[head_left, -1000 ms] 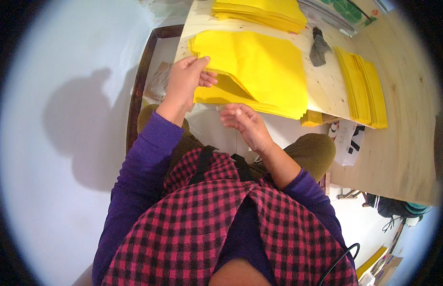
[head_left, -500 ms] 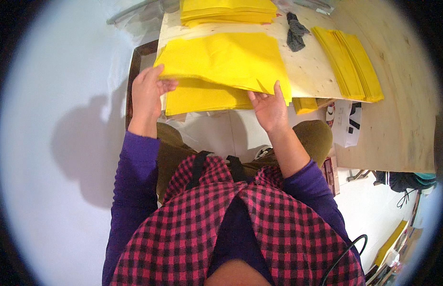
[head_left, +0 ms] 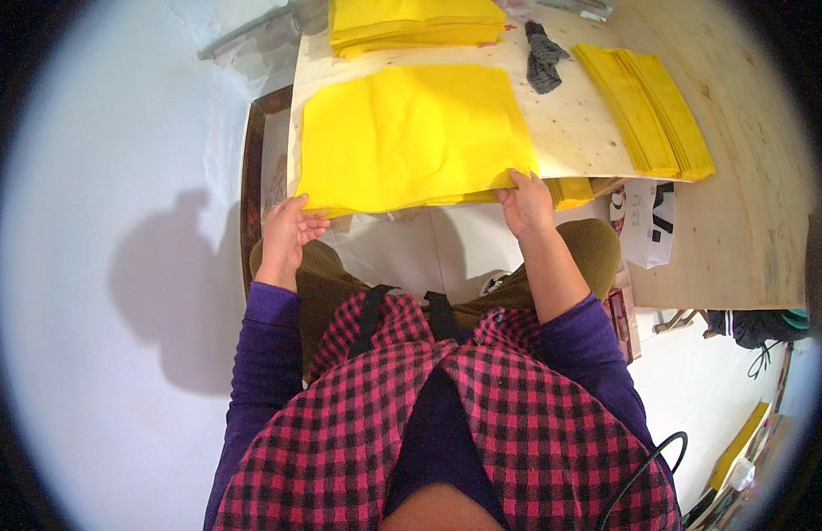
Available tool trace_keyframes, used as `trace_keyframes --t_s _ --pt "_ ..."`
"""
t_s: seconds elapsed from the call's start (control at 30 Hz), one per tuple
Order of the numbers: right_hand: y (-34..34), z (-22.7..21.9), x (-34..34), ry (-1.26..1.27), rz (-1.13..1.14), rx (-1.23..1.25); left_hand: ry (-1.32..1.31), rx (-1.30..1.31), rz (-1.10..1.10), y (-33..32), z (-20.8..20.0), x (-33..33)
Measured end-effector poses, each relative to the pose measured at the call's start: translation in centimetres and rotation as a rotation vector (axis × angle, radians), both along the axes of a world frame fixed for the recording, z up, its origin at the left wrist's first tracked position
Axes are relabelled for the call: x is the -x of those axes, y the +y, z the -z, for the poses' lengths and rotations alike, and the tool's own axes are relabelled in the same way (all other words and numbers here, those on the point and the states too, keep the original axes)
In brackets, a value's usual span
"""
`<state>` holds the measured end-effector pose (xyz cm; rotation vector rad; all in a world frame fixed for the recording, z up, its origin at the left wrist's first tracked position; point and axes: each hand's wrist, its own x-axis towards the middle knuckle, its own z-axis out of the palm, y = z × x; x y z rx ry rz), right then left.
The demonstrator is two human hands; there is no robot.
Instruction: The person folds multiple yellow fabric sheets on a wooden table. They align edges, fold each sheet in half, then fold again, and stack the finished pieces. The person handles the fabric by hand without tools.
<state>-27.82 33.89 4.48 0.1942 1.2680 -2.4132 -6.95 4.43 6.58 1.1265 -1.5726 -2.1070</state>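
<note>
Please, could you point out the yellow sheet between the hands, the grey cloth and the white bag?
Yellow sheet (head_left: pixel 415 137): head view, middle of its top face.
Grey cloth (head_left: pixel 544 69): head view, its middle.
White bag (head_left: pixel 641 226): head view, its printed side.

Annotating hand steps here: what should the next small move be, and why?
Probably square the near edge of the top yellow sheet with the layers beneath: the left hand and right hand are at its two near corners, and lower layers peek out along that edge, toward the right.
</note>
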Motion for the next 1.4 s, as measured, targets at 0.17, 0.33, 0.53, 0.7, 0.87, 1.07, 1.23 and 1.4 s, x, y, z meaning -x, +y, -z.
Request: trace_keyframes --t_s 0.17,0.33,0.53,0.7,0.87,1.07,1.23,1.4 --pt "0.2 -0.8 0.5 0.036 -0.047 -0.045 -0.013 -0.031 -0.045 0.0 -1.0 1.0" --pt "0.6 -1.6 2.5 0.036 -0.15 -0.205 -0.104 0.072 0.067 -1.9 -1.3 2.2" --pt "0.7 -2.2 5.5 0.112 -0.318 -0.407 -0.119 0.201 0.182 -4.2 0.0 4.1" --pt "0.0 -3.8 7.8 0.461 -0.461 -0.763 -0.153 0.329 0.205 -4.3 -1.1 4.7" --pt "-1.0 -8.4 8.9 0.722 -0.434 -0.812 -0.003 0.363 0.178 -4.3 -6.0 5.4" --pt "0.0 -13.5 9.7 0.776 -0.333 -0.669 0.219 0.396 0.179 -4.4 -11.5 7.0" --pt "1.5 -14.0 9.3 0.74 -0.206 -0.49 0.365 0.386 0.146 -3.4 -12.5 7.5" --pt "3.8 -10.3 8.2 0.589 -0.13 -0.545 0.457 0.331 0.215 -2.4 -8.4 7.6"
